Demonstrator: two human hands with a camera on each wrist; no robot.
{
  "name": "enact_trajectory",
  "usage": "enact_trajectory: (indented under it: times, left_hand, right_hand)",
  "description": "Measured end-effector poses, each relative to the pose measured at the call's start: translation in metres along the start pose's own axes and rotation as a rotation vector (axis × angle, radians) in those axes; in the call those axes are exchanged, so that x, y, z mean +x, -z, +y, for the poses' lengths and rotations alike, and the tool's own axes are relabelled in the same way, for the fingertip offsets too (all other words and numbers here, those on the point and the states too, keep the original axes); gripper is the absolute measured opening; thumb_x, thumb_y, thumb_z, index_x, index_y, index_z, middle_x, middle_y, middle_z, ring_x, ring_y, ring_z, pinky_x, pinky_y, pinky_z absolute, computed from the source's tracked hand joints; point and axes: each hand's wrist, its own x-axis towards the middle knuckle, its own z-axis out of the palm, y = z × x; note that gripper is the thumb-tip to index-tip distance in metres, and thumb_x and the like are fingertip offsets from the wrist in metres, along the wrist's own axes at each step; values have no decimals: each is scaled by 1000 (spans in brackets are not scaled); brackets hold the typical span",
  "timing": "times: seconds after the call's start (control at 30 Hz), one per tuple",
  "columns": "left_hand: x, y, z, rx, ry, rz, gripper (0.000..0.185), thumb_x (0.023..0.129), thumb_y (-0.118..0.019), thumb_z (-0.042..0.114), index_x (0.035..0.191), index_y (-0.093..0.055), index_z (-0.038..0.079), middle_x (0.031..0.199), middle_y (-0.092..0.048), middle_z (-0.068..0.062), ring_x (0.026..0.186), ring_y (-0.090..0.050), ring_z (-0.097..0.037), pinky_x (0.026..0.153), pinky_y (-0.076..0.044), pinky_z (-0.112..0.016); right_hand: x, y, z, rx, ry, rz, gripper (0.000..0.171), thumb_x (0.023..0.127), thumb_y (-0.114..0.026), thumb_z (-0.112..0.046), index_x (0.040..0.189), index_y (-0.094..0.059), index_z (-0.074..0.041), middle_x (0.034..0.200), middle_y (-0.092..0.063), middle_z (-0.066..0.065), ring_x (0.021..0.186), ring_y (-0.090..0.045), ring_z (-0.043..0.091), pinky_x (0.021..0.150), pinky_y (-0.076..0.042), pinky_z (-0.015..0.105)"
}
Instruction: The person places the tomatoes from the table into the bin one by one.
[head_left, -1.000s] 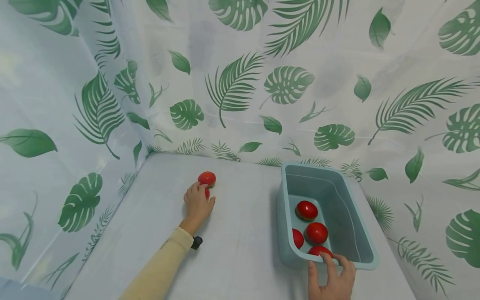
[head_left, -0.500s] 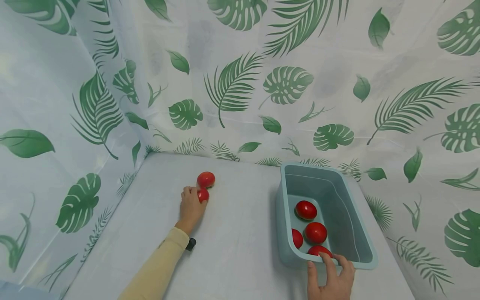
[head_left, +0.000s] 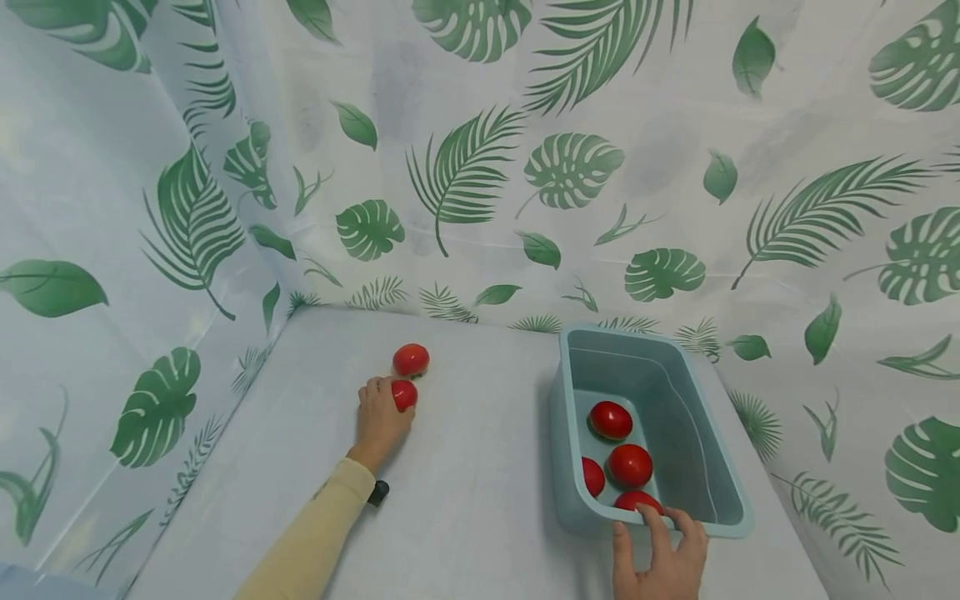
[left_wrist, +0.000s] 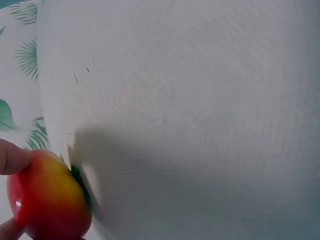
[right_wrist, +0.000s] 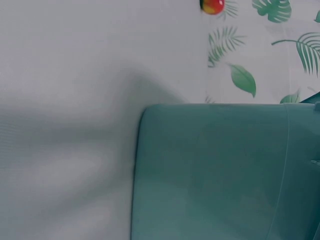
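Note:
My left hand [head_left: 382, 423] grips a glossy red fruit [head_left: 403, 395] on the left half of the table. In the left wrist view this fruit [left_wrist: 52, 197] shows a yellow patch and a green base, with a thumb and a finger on either side. Just beyond it lies a second red fruit [head_left: 411, 359]. At the right, my right hand [head_left: 663, 557] holds the near rim of a blue-green plastic bin [head_left: 567, 417], fingertips over the edge. Inside the bin lie several red fruits [head_left: 631, 465], one partly behind the front rim.
The white-covered table [head_left: 480, 467] runs back to a leaf-printed sheet [head_left: 480, 167] that hangs behind and along the sides. The bin's tall wall [right_wrist: 210, 170] fills much of the right wrist view.
My left hand has closed round the nearer fruit and drawn it slightly toward me, leaving the farther fruit fully visible. The right hand keeps its place on the bin.

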Motion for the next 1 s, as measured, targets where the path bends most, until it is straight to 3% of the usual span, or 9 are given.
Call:
enact_trajectory:
  times: [0.2, 0.43, 0.67, 1.0]
  left_hand:
    - [4, 8, 11, -69, -21, 32, 64, 77, -78, 22, 128, -44, 2, 119, -47, -14, 112, -42, -30, 84, -47, -48]
    - [15, 24, 38, -175, -23, 94, 65, 77, -77, 25, 128, -43, 7, 123, -48, -12, 117, -41, -28, 86, -51, -49]
    - [18, 38, 61, -296, -13, 86, 58, 80, -73, 26, 127, -44, 9, 123, -50, -9, 116, -44, -27, 82, -54, -50]
    - [21, 46, 97, -392, -83, 118, 57, 83, -72, 26, 127, -43, 8, 125, -48, -9, 119, -42, -26, 89, -49, -50]
  right_hand:
    - [1, 1, 0, -4, -15, -9, 47, 80, -74, -23, 121, -59, -5, 133, -39, 19, 123, -33, 36, 88, -46, 64]
    - [1, 1, 1, 11, 4, 5, 47, 79, -75, -23, 120, -60, -5, 131, -40, 19, 121, -35, 37, 87, -46, 63]
    - [1, -1, 4, 36, 28, 28, 47, 78, -74, -23, 119, -60, -4, 130, -41, 20, 120, -35, 37, 86, -44, 61]
    - [0, -3, 6, 44, 33, 36, 46, 78, -74, -22, 118, -61, -4, 128, -42, 20, 119, -36, 37, 85, -44, 60]
